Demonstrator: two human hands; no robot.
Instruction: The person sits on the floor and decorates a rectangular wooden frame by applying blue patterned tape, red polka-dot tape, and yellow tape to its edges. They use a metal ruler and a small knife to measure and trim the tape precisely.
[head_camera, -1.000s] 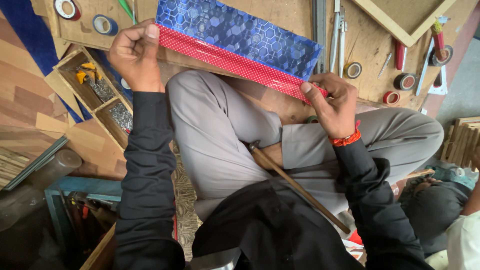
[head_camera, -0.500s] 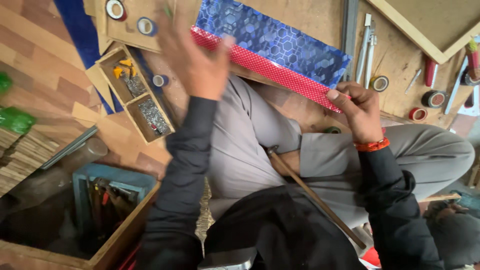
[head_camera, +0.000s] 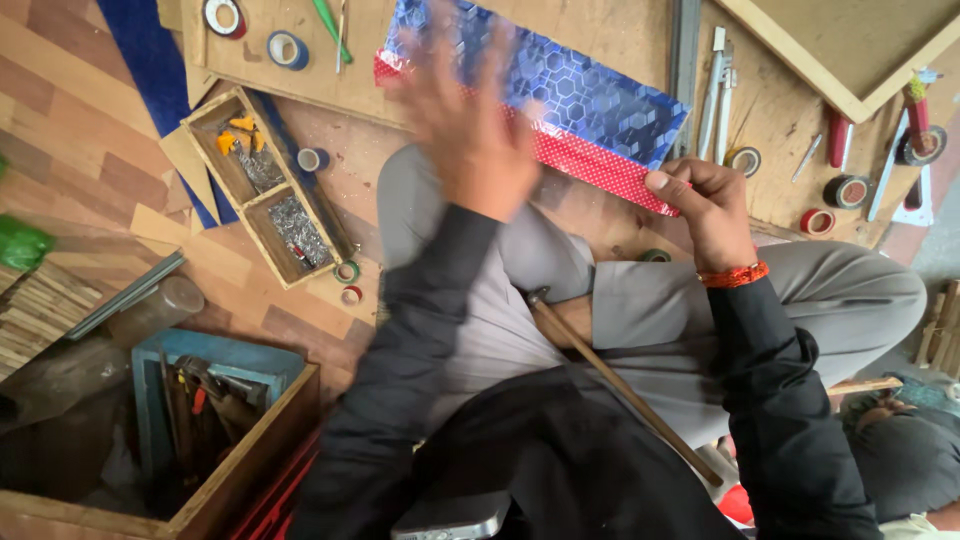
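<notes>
Patterned sheet (head_camera: 560, 95) lies on the board (head_camera: 300, 75) ahead of the knees. Divided tray (head_camera: 262, 185) sits left of it, tape rolls (head_camera: 255, 30) beyond. Tool crate (head_camera: 190, 440) near left. Stick (head_camera: 620, 380) lies across the lap. Pliers (head_camera: 718, 90) right of sheet.

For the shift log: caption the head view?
Right hand pinches the red-edged blue panel; blurred left hand open above it.

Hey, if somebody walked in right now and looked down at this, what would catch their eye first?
First the blue hexagon-patterned sheet with its red dotted strip, lying across the wooden board at top centre. The right hand pinches the strip's right end, while the left hand is blurred and spread open above the sheet. On the left sits a small wooden tray of nails and yellow bits, with tape rolls nearby.
</notes>
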